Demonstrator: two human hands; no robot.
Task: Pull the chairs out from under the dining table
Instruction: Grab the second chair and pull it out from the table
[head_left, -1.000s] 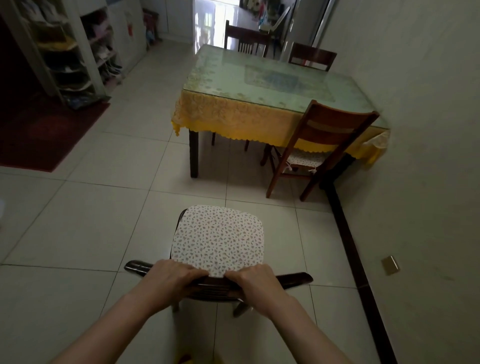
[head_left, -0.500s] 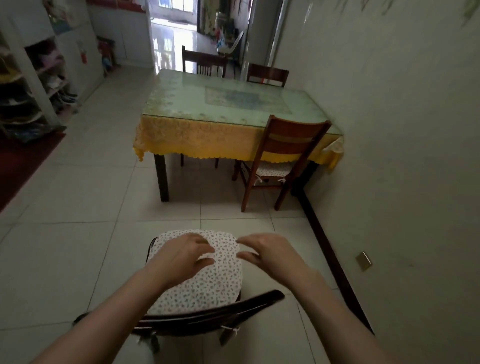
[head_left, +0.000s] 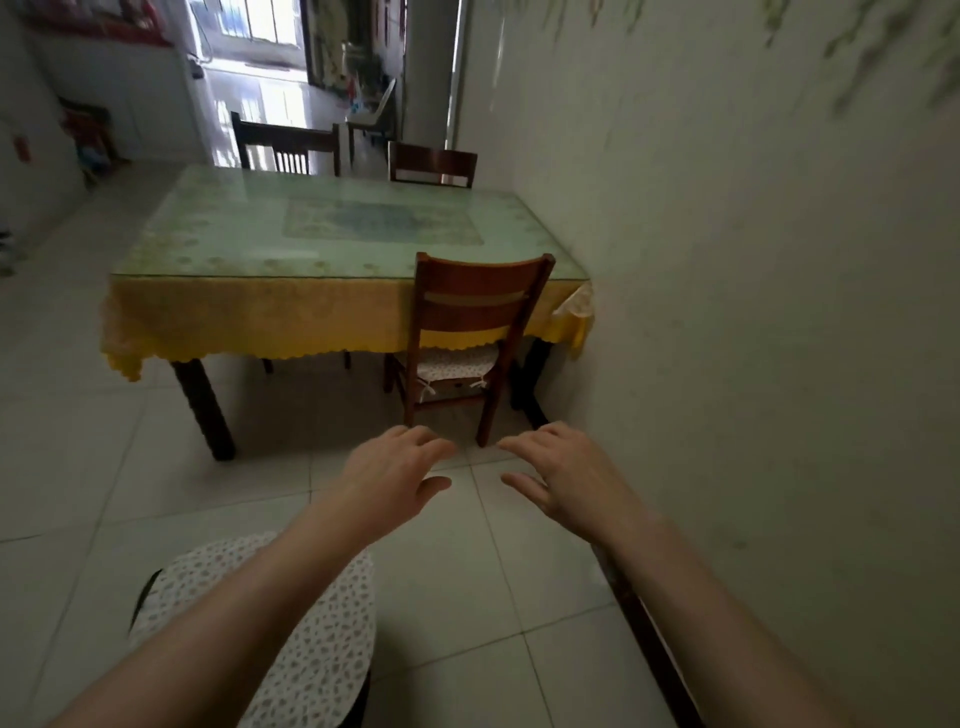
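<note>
- Dining table is standing against the wall, glass top showing, a yellow cloth hanging over its near edge.
- Near chair is sitting at the table's near edge, at the wall end, seat partly tucked under the cloth, back facing the camera.
- Two far chairs are standing at the table's opposite edge, only their backs showing above the top.
- Cushioned chair is standing well clear of the table, on the tiled floor, partly hidden by the left forearm.
- Left hand is hovering palm down, fingers loosely spread, gripping nothing, short of the near chair and not touching it.
- Right hand is hovering beside it, fingers likewise spread and empty, in front of the same chair's rear legs.
</note>
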